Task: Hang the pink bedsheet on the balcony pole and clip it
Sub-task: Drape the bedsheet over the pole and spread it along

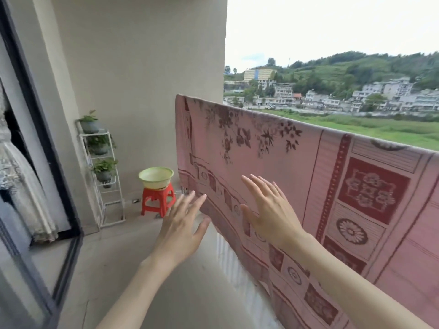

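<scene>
The pink bedsheet (273, 162) is draped over the balcony pole, which it hides, and hangs down the inner side. It is judged soft, limp and fairly light — best pinched at its hem or top fold. Both hands are spread and hold nothing — the right hand (268, 210) before the cloth, contact unclear, the left hand (183, 224) just beside its lower left edge.

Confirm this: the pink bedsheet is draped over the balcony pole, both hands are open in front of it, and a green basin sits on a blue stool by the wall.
One detail is wrong: the stool is red, not blue, as the head view shows. The pink bedsheet is draped over the pole, the left hand and right hand are open in front of it, and the green basin sits on that stool.
</scene>
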Available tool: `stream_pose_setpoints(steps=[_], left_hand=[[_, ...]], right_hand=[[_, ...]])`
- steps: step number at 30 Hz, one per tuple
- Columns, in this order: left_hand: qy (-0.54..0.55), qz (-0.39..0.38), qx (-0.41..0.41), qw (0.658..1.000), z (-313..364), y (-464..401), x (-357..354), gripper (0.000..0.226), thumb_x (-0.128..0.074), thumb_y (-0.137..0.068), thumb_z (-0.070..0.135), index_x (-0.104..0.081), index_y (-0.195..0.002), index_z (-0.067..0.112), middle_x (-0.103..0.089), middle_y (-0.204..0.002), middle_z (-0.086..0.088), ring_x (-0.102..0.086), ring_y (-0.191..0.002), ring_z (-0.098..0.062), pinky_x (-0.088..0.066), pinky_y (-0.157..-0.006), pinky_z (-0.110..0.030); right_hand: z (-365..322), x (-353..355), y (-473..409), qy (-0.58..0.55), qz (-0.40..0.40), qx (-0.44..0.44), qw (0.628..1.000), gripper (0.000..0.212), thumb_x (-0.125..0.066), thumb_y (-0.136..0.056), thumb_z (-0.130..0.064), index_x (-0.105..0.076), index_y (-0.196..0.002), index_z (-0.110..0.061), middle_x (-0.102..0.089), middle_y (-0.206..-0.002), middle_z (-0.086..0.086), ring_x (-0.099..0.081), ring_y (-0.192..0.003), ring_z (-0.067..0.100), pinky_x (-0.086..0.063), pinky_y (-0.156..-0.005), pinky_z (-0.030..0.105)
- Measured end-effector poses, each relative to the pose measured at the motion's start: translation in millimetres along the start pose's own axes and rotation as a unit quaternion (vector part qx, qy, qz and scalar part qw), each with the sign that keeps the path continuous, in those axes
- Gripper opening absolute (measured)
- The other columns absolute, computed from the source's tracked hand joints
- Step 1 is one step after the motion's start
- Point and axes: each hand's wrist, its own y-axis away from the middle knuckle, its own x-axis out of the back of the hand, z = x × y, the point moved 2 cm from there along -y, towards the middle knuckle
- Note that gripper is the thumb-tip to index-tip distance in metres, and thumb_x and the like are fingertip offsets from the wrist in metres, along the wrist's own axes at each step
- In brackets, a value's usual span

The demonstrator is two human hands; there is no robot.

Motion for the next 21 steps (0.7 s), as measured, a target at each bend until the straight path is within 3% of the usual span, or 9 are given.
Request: stream_pose_setpoints(steps=[9, 16, 19, 21], left_hand=[[0.005, 0.024, -0.049, 0.999, -84, -181, -21, 0.052, -0.039, -0.095, 0.037, -0.022, -0.144, 0.031, -0.017, -0.155, 0.005, -0.005, -0.144, -0.013, -0.008, -0.118, -0.035], [-0.002, 0.017, -0.045, 0.999, -177, -311, -37, 0.063, -0.022, -0.084, 0.057, -0.026, -0.142, 0.033, -0.022, -0.153, 0.007, -0.009, -0.143, -0.013, -0.009, -0.116, -0.034], [0.012, 0.021, -0.027, 0.999, -220, -359, -44, 0.051, -0.04, -0.094, 0.04, -0.025, -0.143, 0.033, -0.021, -0.154, 0.007, -0.007, -0.143, -0.012, -0.007, -0.116, -0.032], [0.022, 0.012, -0.021, 0.999, -246, -390, -53, 0.051, -0.04, -0.095, 0.035, -0.023, -0.143, 0.033, -0.018, -0.154, 0.008, -0.005, -0.144, -0.011, -0.004, -0.115, -0.029]], right_hand=[[38, -69, -194, 0.035, 0.061, 0.004, 0.998, 0.058, -0.047, -0.094, -0.036, -0.027, -0.145, -0.019, -0.033, -0.15, 0.002, -0.024, -0.141, 0.02, -0.016, -0.118, 0.038], [70, -122, -345, 0.022, 0.066, -0.025, 0.997, 0.059, -0.046, -0.095, -0.036, -0.021, -0.147, -0.022, -0.027, -0.153, 0.0, -0.018, -0.143, 0.018, -0.01, -0.118, 0.036], [72, -154, -398, 0.021, 0.058, -0.015, 0.998, 0.059, -0.045, -0.095, -0.035, -0.021, -0.147, -0.021, -0.027, -0.153, 0.0, -0.018, -0.143, 0.017, -0.01, -0.118, 0.035], [74, -179, -434, 0.025, 0.052, -0.012, 0.998, 0.059, -0.045, -0.095, -0.035, -0.021, -0.147, -0.021, -0.028, -0.152, 0.0, -0.019, -0.142, 0.017, -0.01, -0.117, 0.035]])
